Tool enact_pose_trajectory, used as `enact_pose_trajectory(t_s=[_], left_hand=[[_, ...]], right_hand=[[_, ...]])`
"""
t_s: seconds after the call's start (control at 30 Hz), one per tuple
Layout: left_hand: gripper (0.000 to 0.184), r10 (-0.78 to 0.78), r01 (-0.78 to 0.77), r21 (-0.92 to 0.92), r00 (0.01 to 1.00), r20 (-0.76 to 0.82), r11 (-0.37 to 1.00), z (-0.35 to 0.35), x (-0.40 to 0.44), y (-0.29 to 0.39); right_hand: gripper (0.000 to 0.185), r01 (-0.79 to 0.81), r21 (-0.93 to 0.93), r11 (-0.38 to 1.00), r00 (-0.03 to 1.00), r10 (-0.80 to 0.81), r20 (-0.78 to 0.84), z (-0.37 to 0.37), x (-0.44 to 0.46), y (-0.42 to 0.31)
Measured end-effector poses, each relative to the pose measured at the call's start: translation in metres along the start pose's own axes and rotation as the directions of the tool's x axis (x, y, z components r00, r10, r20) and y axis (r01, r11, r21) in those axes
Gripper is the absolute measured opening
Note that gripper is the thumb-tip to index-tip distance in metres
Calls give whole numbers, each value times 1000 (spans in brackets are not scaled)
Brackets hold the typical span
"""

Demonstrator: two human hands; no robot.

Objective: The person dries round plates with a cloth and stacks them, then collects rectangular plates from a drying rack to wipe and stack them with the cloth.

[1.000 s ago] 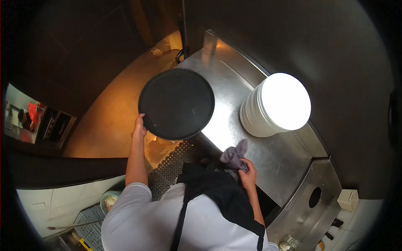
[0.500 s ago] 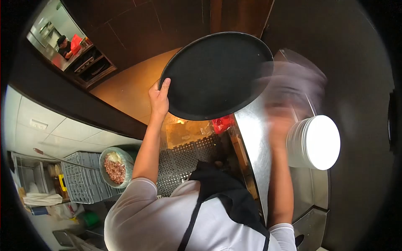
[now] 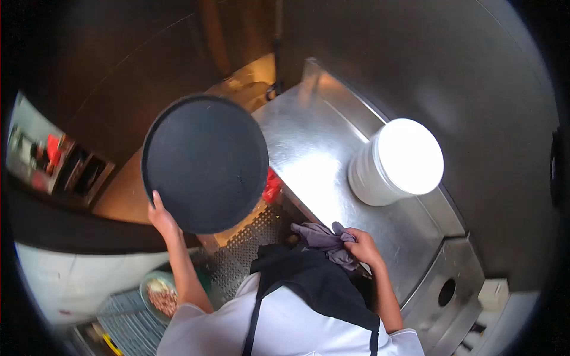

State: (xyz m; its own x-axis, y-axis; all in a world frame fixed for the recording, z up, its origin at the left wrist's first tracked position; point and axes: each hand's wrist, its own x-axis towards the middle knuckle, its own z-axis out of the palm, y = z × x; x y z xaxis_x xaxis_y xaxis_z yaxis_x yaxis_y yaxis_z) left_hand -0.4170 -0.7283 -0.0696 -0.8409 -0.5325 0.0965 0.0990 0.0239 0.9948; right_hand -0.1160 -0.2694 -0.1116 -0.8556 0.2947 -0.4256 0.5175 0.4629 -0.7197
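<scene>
My left hand (image 3: 164, 218) grips the lower left rim of a round black serving tray (image 3: 205, 163), its thumb over the edge. The tray is held up with its flat face toward me. In my right hand (image 3: 363, 246) is a bunched grey-purple cloth (image 3: 325, 238), close to my black apron (image 3: 317, 279) and the front edge of the steel counter. The fingers are closed around the cloth and part of it hangs down. Tray and cloth are apart.
A white lidded bucket (image 3: 380, 172) stands on the steel counter (image 3: 303, 136) to the right. A bowl of chopped food (image 3: 160, 296) sits low on the left near grey racks (image 3: 127, 314). A perforated black mat (image 3: 243, 252) covers the floor.
The tray has come lower and to the left in view. My right hand, blurred over the counter before, is now back near my apron with the cloth. The view has turned right.
</scene>
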Motion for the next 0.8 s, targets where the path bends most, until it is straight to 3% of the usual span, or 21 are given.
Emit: enact_pose_trajectory(t_s=[0.07,0.1,0.13,0.17,0.2,0.27,0.37,0.5,0.63,0.8], left_hand=[[57,-180,186,-98,981,76,978,23,-12,-41],[60,-211,250,-197,957,199,948,33,-7,-78],[60,-341,413,-203,887,312,888,56,-29,-61],[60,-351,492,-273,830,434,826,69,-33,-80],[61,-413,555,-276,800,435,785,88,-43,-88],[62,-455,550,-138,786,418,824,104,-49,-116],[65,-433,587,-120,705,562,800,111,-23,-168],[65,-477,575,107,545,689,811,133,-77,-153],[66,-530,492,352,286,798,796,162,-159,-138],[66,-574,322,543,0,819,775,186,-231,-116]], right_hand=[[45,-4,105,995,998,11,-69,6,-21,21],[45,-19,163,986,990,42,-138,9,-39,30],[43,-45,200,979,981,81,-177,12,-55,29],[43,-74,246,966,965,132,-227,23,-68,43],[43,-94,297,950,946,178,-270,36,-78,63],[42,-88,435,896,902,257,-348,59,-102,87],[42,-4,564,826,823,323,-467,80,-162,84],[37,193,755,626,696,455,-555,120,-237,80],[39,399,768,501,533,555,-639,140,-270,74],[38,548,578,605,269,527,-806,107,-250,66]])
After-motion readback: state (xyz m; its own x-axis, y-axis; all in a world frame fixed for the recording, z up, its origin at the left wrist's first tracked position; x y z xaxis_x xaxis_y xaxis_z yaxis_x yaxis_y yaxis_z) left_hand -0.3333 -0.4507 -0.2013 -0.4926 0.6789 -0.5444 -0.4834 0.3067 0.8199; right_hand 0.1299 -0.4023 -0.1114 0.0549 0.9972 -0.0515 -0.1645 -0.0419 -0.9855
